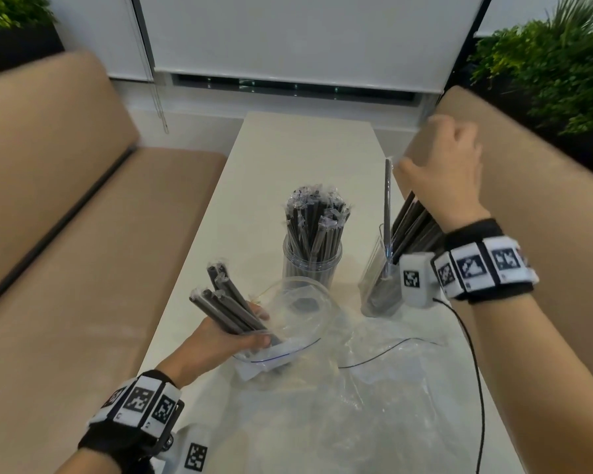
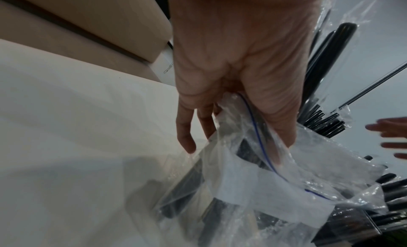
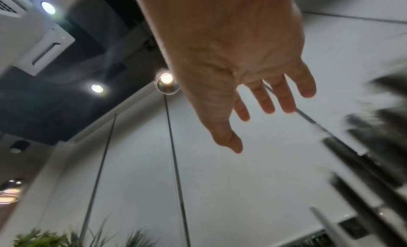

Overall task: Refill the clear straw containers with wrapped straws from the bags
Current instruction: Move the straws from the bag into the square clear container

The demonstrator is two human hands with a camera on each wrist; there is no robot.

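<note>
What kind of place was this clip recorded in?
Most likely a cafe or restaurant seating area. Tan upholstered bench seats flank a narrow white table, clear containers of wrapped black straws stand on it, and planters of greenery sit behind the benches. Recessed ceiling lights show in the right wrist view.

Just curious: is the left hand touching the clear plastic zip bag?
Touching. The left wrist view shows the left hand gripping the clear plastic zip bag at its mouth.

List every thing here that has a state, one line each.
Left hand: grips a bundle of wrapped straws and the bag's edge.
Right hand: fingers relaxed, holding nothing.
Zip bag: open.
Round container: upright, packed with straws.
Right container: tilted, partly filled.
</note>
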